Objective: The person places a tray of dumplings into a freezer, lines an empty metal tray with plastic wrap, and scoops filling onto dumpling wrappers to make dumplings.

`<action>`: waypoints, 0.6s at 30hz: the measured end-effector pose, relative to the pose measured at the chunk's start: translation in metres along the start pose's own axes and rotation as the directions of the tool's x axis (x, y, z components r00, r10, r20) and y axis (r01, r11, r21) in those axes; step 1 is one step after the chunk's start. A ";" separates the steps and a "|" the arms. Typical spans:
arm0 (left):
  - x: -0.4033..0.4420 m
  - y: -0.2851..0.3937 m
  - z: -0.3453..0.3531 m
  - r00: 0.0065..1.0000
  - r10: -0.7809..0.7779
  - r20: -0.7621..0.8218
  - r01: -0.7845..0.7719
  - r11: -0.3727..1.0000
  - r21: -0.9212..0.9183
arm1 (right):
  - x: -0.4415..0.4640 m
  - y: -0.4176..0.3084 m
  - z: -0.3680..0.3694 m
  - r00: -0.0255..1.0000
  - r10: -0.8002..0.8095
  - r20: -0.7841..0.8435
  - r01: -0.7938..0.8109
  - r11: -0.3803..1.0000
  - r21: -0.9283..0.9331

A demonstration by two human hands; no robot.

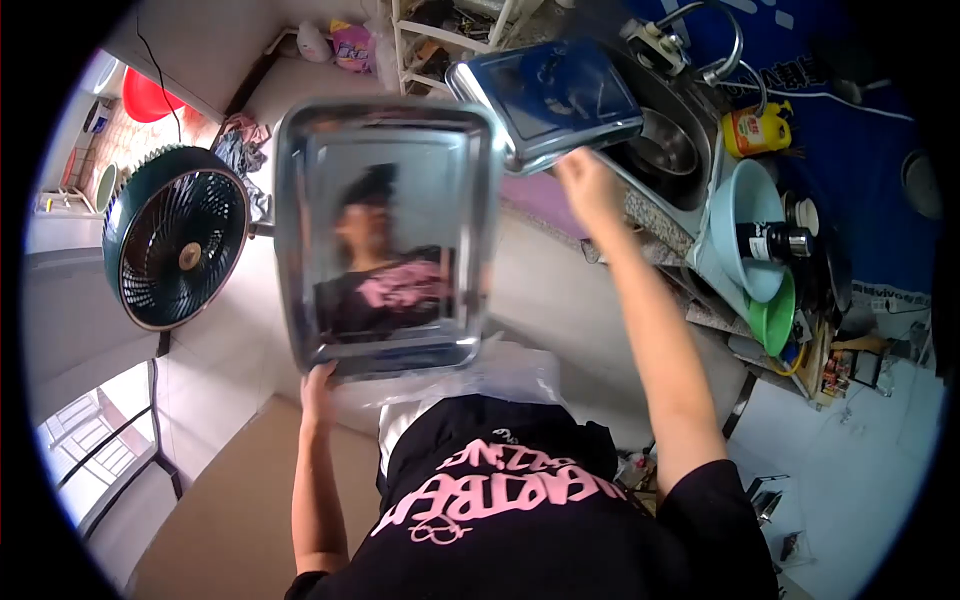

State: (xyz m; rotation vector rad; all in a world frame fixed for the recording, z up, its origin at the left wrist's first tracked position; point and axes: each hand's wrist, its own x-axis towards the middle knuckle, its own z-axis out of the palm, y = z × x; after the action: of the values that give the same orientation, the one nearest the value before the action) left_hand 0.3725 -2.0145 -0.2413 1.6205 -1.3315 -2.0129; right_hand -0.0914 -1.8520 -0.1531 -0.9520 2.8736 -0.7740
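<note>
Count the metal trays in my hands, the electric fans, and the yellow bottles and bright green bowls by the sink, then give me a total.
Metal trays: 2
Electric fan: 1
Yellow bottle: 1
Bright green bowl: 1
Total: 5

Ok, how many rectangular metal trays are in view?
2: one tray in the left hand, another tray in the right hand near the sink. Others may be hidden.
</note>
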 end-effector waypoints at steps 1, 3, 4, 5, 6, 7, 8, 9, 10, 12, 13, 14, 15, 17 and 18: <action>0.001 0.006 -0.005 0.999 -0.013 -0.050 0.009 0.997 -0.071 | -0.001 0.008 0.031 0.995 -0.083 0.057 0.089 0.990 -0.109; -0.002 0.023 -0.003 0.984 -0.044 -0.172 0.004 0.975 -0.223 | -0.006 0.000 0.061 0.922 -0.387 0.022 0.353 0.813 -0.463; 0.001 0.019 -0.012 0.983 -0.047 -0.175 0.007 0.976 -0.220 | -0.003 0.004 0.078 0.923 -0.385 0.025 0.353 0.815 -0.459; 0.004 0.009 -0.025 0.988 -0.097 -0.123 0.067 0.972 -0.226 | -0.001 0.011 0.096 0.896 -0.439 0.070 0.402 0.731 -0.552; 0.002 0.015 -0.024 0.986 -0.149 -0.074 0.128 0.964 -0.232 | 0.002 0.013 0.107 0.864 -0.488 0.124 0.448 0.632 -0.632; -0.002 0.016 -0.016 0.983 -0.147 -0.109 0.118 0.965 -0.234 | 0.006 0.017 0.116 0.793 -0.604 0.086 0.481 0.532 -0.697; -0.004 0.019 -0.007 0.982 -0.150 -0.117 0.120 0.964 -0.236 | 0.009 0.022 0.123 0.790 -0.607 0.089 0.488 0.534 -0.691; -0.007 0.024 0.002 0.982 -0.160 -0.102 0.133 0.963 -0.236 | 0.011 0.021 0.123 0.773 -0.615 0.153 0.533 0.500 -0.683; -0.007 0.027 0.008 0.982 -0.169 -0.086 0.145 0.960 -0.238 | 0.014 0.021 0.121 0.752 -0.623 0.215 0.577 0.464 -0.672; 0.002 0.014 0.010 0.980 -0.185 -0.079 0.157 0.949 -0.273 | 0.021 0.023 0.117 0.694 -0.668 0.268 0.641 0.404 -0.653; 0.008 0.007 0.008 0.969 -0.233 -0.077 0.204 0.940 -0.272 | 0.022 0.023 0.111 0.637 -0.701 0.320 0.695 0.343 -0.631; 0.009 0.000 0.007 0.956 -0.282 -0.077 0.252 0.928 -0.273 | 0.022 0.024 0.101 0.628 -0.706 0.327 0.704 0.337 -0.625; 0.007 0.003 0.013 0.956 -0.282 -0.082 0.249 0.925 -0.286 | 0.025 0.019 0.085 0.624 -0.734 0.269 0.706 0.380 -0.598; 0.010 0.015 0.033 0.957 -0.266 -0.115 0.215 0.919 -0.331 | 0.039 -0.002 0.035 0.598 -0.789 0.144 0.701 0.427 -0.571; 0.014 0.014 0.039 0.956 -0.269 -0.115 0.215 0.913 -0.347 | 0.048 -0.010 0.005 0.577 -0.805 0.134 0.686 0.389 -0.615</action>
State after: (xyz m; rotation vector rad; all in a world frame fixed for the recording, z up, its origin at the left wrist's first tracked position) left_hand 0.3292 -2.0121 -0.2409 1.8062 -0.7152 -2.0499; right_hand -0.1244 -1.8883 -0.1465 -2.5131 2.7414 0.2240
